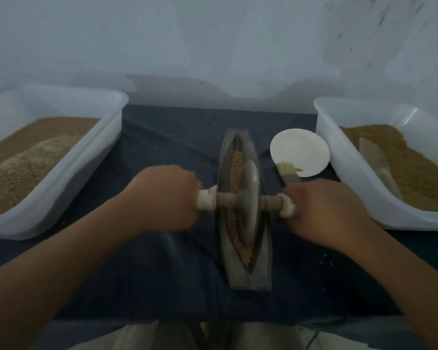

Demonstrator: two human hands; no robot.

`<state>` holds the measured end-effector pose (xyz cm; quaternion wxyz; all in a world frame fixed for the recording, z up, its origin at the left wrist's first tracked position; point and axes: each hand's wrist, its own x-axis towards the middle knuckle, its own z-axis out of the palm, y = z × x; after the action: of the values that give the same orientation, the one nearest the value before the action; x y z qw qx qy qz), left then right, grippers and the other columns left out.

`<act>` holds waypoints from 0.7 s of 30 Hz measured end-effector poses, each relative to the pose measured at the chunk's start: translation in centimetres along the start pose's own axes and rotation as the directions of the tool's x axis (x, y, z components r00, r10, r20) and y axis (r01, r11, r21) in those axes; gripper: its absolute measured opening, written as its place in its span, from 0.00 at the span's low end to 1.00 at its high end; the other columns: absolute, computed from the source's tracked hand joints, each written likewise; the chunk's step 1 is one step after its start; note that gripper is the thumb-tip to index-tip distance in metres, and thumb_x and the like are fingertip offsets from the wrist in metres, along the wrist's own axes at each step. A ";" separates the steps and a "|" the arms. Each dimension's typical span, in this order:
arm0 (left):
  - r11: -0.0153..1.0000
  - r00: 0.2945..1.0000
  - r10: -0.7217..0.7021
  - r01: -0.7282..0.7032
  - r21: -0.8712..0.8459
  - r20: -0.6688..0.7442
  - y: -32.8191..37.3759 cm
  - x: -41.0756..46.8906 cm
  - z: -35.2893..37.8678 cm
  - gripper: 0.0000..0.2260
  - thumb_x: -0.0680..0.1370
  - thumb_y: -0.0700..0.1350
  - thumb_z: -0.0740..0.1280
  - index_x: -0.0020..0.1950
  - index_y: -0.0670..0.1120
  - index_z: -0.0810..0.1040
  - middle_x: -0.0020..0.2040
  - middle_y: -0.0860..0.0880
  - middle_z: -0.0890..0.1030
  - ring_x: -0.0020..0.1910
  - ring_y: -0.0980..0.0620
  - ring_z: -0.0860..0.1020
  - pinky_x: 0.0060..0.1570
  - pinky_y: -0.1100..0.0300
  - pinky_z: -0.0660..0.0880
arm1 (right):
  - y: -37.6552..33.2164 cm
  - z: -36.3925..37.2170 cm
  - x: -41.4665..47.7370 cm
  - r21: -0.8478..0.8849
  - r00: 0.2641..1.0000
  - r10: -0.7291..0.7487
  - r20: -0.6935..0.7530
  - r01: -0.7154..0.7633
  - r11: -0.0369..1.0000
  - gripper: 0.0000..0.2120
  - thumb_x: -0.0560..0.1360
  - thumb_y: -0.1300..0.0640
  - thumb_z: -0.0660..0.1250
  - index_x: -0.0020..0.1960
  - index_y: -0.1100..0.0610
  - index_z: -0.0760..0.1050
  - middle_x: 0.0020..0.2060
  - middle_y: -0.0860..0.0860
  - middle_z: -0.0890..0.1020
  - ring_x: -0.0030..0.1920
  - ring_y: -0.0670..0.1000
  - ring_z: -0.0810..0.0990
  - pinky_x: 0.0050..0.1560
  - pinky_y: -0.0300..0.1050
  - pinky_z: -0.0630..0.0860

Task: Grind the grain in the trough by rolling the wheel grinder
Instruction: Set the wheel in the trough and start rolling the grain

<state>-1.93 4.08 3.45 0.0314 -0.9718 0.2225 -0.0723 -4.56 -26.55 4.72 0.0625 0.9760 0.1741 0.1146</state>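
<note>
Grain point(237, 165) is held in the left tub point(86, 168), right tub point(339, 157) and near-to-far trough point(248, 276). The wheel grinder point(250, 198) is gripped by the left hand point(162, 198) and right hand point(324, 213).

Dull grey metal wheel grinder point(249, 203), matt metal trough point(240, 271), coarse golden grain point(237, 165), translucent smooth plastic tubs point(61, 178), dark blue cloth point(167, 142), white paper plate point(300, 151).

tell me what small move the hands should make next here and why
Probably roll the wheel grinder away along the trough: the left hand and right hand each grip a handle end, the wheel sits mid-trough, and grain lies just ahead of it.
</note>
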 end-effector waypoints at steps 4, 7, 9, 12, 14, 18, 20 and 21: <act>0.990 0.989 -0.113 0.120 -0.069 0.096 -0.5 2.2 0.5 0.11 0.67 0.60 0.64 0.35 0.52 0.74 0.31 0.55 0.75 0.29 0.55 0.72 0.28 0.61 0.64 | 0.4 0.3 2.1 0.021 1.000 0.021 0.014 -0.021 1.000 0.16 0.74 0.45 0.69 0.32 0.44 0.66 0.26 0.43 0.70 0.27 0.40 0.68 0.27 0.39 0.63; 0.973 0.972 -0.219 0.224 -0.058 0.081 -1.4 7.0 -0.1 0.12 0.70 0.57 0.67 0.37 0.49 0.75 0.37 0.52 0.80 0.36 0.47 0.78 0.37 0.56 0.74 | 0.5 0.3 7.6 0.040 0.988 0.153 0.011 -0.153 0.987 0.14 0.78 0.49 0.66 0.35 0.48 0.69 0.34 0.47 0.76 0.36 0.51 0.77 0.41 0.50 0.77; 0.970 0.971 -0.239 0.240 -0.045 0.031 -1.5 8.6 -0.5 0.11 0.72 0.56 0.67 0.37 0.49 0.75 0.39 0.50 0.81 0.38 0.44 0.80 0.40 0.54 0.77 | 0.5 0.3 9.4 0.075 0.980 0.198 -0.015 -0.197 0.978 0.15 0.80 0.51 0.66 0.35 0.49 0.68 0.34 0.49 0.76 0.38 0.53 0.79 0.43 0.50 0.76; 0.973 0.974 -0.218 0.221 -0.060 0.059 -1.1 6.9 -0.5 0.10 0.73 0.55 0.67 0.37 0.51 0.74 0.38 0.52 0.79 0.39 0.45 0.79 0.39 0.54 0.76 | 0.1 0.2 7.8 0.034 0.981 0.184 0.057 -0.186 0.982 0.15 0.80 0.53 0.66 0.36 0.49 0.69 0.35 0.47 0.76 0.39 0.51 0.78 0.45 0.49 0.76; 0.985 0.986 -0.163 0.165 -0.054 0.040 -0.6 3.3 0.4 0.10 0.71 0.56 0.67 0.35 0.52 0.72 0.33 0.55 0.75 0.32 0.50 0.75 0.33 0.58 0.70 | 0.3 0.7 4.6 0.003 0.986 0.134 0.101 -0.135 0.991 0.13 0.79 0.49 0.65 0.37 0.46 0.69 0.35 0.44 0.74 0.36 0.47 0.75 0.41 0.45 0.73; 0.996 0.988 -0.088 0.083 -0.042 -0.129 0.2 -1.5 1.3 0.13 0.65 0.59 0.67 0.29 0.55 0.67 0.23 0.58 0.67 0.22 0.60 0.64 0.26 0.67 0.55 | 0.1 -0.1 0.6 -0.019 1.000 -0.009 -0.008 0.008 1.000 0.21 0.68 0.46 0.76 0.29 0.42 0.64 0.22 0.41 0.61 0.22 0.38 0.58 0.26 0.34 0.50; 0.987 0.990 -0.137 0.134 -0.092 -0.023 -0.1 0.3 1.2 0.11 0.67 0.59 0.66 0.31 0.53 0.71 0.27 0.56 0.72 0.25 0.57 0.70 0.26 0.64 0.61 | 0.5 0.7 2.2 0.038 1.000 0.009 -0.023 -0.008 0.999 0.17 0.70 0.47 0.74 0.30 0.44 0.69 0.23 0.42 0.68 0.24 0.40 0.65 0.25 0.37 0.62; 0.980 0.985 -0.170 0.172 -0.100 0.036 -0.3 2.0 0.9 0.11 0.68 0.58 0.66 0.33 0.52 0.73 0.30 0.55 0.75 0.28 0.54 0.74 0.28 0.62 0.66 | 0.6 0.8 3.9 0.049 0.998 0.059 0.010 -0.060 0.997 0.14 0.73 0.47 0.72 0.32 0.45 0.71 0.27 0.44 0.73 0.27 0.44 0.72 0.29 0.43 0.72</act>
<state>0.14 3.53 2.85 -0.0219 -0.9885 0.1411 -0.0498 -0.57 -25.82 4.80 0.0357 0.9825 0.1475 0.1081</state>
